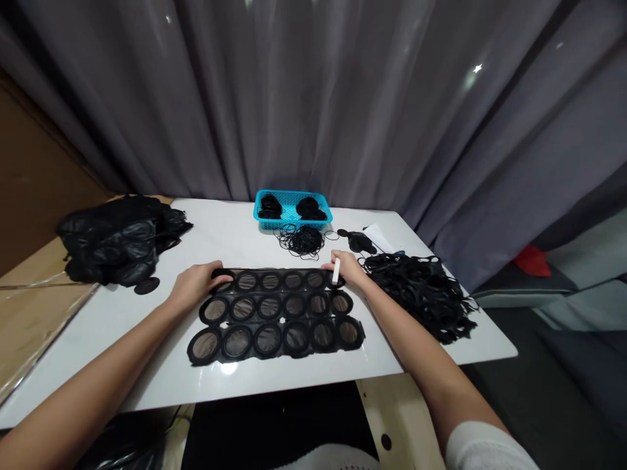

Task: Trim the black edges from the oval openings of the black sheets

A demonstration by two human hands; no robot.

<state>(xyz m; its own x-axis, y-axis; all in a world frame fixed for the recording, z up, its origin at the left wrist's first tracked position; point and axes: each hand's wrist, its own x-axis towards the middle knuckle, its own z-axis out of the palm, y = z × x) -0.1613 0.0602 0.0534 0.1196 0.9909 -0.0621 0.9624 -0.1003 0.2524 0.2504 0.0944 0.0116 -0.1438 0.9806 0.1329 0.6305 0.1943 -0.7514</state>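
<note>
You hold a black ringed sheet [281, 305] on the white table [220, 235]
Your left hand [196, 282] grips its far left corner; your right hand [347, 266], with a white stick [336, 271], is at its far right.

Our right hand [347, 266] partly hides the sheet [294, 305]; past the tabletop's [215, 228] near edge, our sleeve [484, 449] is cropped.

Inscriptions, labels, brands, numbers: none that I can read from my remote seat. Signs: one small, bright star shape [477, 68], wordless, on the grey curtain [362, 98], towards the upper right of my head view.
</note>
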